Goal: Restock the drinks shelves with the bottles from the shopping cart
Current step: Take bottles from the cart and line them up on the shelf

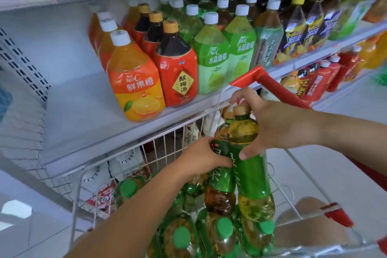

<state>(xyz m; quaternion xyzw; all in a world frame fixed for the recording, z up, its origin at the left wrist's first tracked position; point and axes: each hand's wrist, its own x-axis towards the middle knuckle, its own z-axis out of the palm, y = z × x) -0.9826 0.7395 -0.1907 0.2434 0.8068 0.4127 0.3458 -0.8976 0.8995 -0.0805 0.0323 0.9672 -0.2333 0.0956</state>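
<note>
Two green-labelled tea bottles are lifted side by side above the shopping cart. My left hand grips the darker left bottle around its label. My right hand curls around the neck and shoulder of the lighter right bottle, thumb on its label. Several more green-capped bottles lie in the cart below. The white drinks shelf ahead holds rows of orange juice bottles, dark plum drink bottles and green grape drink bottles.
The shelf's left part is bare white board beside a perforated side panel. The cart's red handle juts up in front of the shelf edge. A lower shelf at the right holds red bottles. Packaged goods lie in the cart's far end.
</note>
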